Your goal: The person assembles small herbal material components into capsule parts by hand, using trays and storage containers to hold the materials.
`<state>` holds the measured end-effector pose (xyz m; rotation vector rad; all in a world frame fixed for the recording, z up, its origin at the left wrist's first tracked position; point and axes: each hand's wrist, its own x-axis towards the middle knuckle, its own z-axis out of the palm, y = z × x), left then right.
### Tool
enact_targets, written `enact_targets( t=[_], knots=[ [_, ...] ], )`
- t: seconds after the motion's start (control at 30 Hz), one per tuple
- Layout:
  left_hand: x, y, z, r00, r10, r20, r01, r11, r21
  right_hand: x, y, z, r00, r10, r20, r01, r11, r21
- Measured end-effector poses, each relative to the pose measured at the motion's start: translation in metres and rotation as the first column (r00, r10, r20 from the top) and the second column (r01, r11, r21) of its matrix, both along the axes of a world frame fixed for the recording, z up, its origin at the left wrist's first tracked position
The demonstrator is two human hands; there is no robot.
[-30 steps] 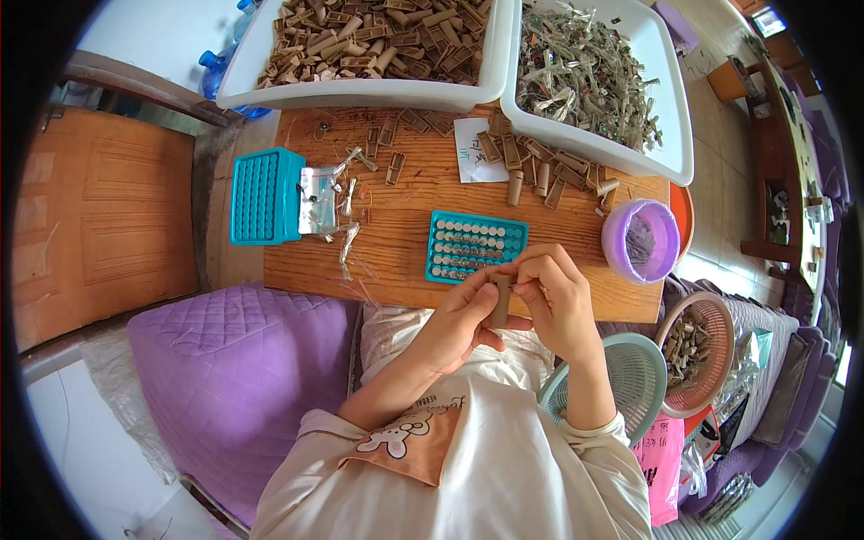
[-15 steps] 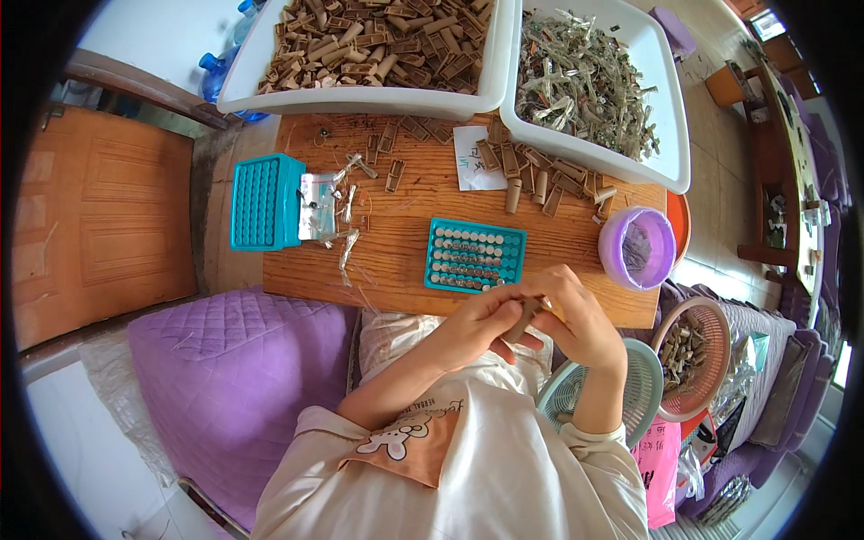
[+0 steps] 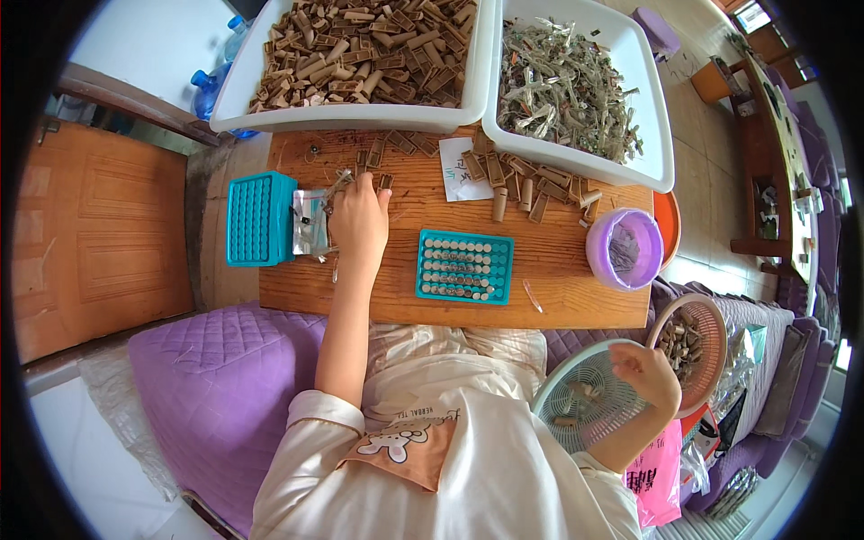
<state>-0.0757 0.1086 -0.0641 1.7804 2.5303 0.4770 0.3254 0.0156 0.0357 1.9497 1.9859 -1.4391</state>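
Head view, wire bundle [image 3: 337, 184] beside left grip [image 3: 360, 223]

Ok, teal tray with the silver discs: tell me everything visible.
The teal tray is a shallow, upright-walled rectangle, apparently moulded plastic. Rows of small, round silver discs, resembling button cells, fill most of its pockets; pockets toward its right side are bare. It lies flat, open side up, on the wooden table, near the person's edge. Neither the left hand nor the right hand touches it.
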Motion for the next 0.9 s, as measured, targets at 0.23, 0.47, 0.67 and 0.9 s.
enact_targets(
  t=[0.23,0.47,0.67,0.9],
  knots=[
    [0.001,0.012,-0.012,1.000,-0.015,0.016,0.017,0.996,-0.092,-0.060,0.110,0.015,0.981,0.000,-0.192,0.123,0.766,0.630],
    [0.008,0.002,-0.003,0.981,-0.089,0.175,0.077,0.994,0.074,-0.077,0.236,-0.017,0.953,0.185,0.238,-0.301,0.618,0.726],
    [0.002,-0.024,-0.001,0.883,-0.091,0.461,0.062,0.995,0.076,-0.081,0.247,-0.023,0.875,0.194,0.443,-0.467,0.581,0.667],
    [0.004,-0.045,0.001,0.786,-0.058,0.615,-0.009,0.994,0.105,-0.077,0.268,-0.025,0.948,0.222,0.230,-0.317,0.569,0.759]
  ],
)
